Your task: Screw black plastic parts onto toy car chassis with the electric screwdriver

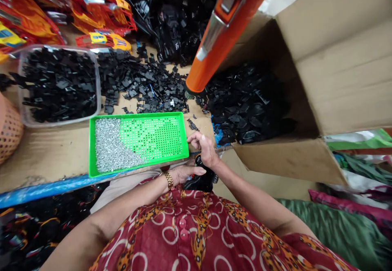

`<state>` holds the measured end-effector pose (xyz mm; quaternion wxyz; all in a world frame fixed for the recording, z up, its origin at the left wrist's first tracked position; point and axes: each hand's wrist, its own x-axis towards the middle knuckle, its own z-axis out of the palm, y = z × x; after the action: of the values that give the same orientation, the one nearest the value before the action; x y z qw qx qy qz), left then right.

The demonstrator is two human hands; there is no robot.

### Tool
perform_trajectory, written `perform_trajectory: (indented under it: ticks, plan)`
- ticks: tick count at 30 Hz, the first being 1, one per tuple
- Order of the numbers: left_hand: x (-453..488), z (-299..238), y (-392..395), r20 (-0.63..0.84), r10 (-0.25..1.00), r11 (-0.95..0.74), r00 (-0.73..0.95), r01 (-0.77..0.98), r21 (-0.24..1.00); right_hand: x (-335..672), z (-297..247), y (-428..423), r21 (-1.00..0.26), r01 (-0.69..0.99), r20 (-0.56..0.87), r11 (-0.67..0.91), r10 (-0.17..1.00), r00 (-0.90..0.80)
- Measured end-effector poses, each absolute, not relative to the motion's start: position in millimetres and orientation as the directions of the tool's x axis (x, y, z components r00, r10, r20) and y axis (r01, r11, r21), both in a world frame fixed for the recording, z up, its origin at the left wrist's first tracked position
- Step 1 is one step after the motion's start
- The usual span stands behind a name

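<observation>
A person sits close to a low surface (45, 156) covered with brown card. The left hand (183, 173), with a gold bracelet (168, 179) on its wrist, lies against a black part (202, 181) in the lap, right at the edge of the surface. Its fingers are stretched out long and touch the part, but I cannot tell if they really grip it. The right hand (203, 148) is just above the same black part, next to the near right corner of a green tray (183, 136). Its fingers are bent and the tips are pinched together, and I cannot tell if something tiny is between them. The green tray has lots of little holes, and a heap of shiny silver pins (112, 148) fills its left side. Behind the tray, small black pieces (147, 85) are spread over the surface. To the left stands a clear tub (98, 87) full of more black pieces. On the right, a big cardboard box (337, 75) lies open on its side with black parts inside. A fat orange pole (220, 46) leans down between the box and the spread-out pieces. Red and orange plastic shapes (98, 14) are piled at the far left.
</observation>
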<state>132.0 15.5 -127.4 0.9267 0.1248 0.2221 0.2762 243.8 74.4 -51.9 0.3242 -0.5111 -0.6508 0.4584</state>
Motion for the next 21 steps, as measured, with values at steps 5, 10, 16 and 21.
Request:
perform_trajectory:
  ticks: [5, 10, 16, 21]
  plan:
    - [130.7, -116.5, 22.7, -0.360, 0.617, 0.772, 0.700, -0.450, 0.449, 241.5, -48.4, 75.7, -0.907, 0.419, -0.070, 0.039, 0.967, -0.243]
    - [127.6, -110.3, 27.5, -0.337, 0.656, 0.734, 0.675, -0.467, 0.493, 242.2, -49.8, 76.7, -0.891, 0.453, -0.086, 0.026, 0.971, -0.224]
    - [127.6, -110.6, 23.1, -0.341, 0.634, 0.751, 0.694, -0.450, 0.483, 240.2, -49.7, 78.8, -0.874, 0.484, -0.078, 0.042, 0.971, -0.226]
    - [131.2, -109.9, 17.6, -0.332, 0.560, 0.805, 0.759, -0.404, 0.435, 245.7, -55.5, 83.8, -0.848, 0.528, -0.053, 0.042, 0.985, -0.164]
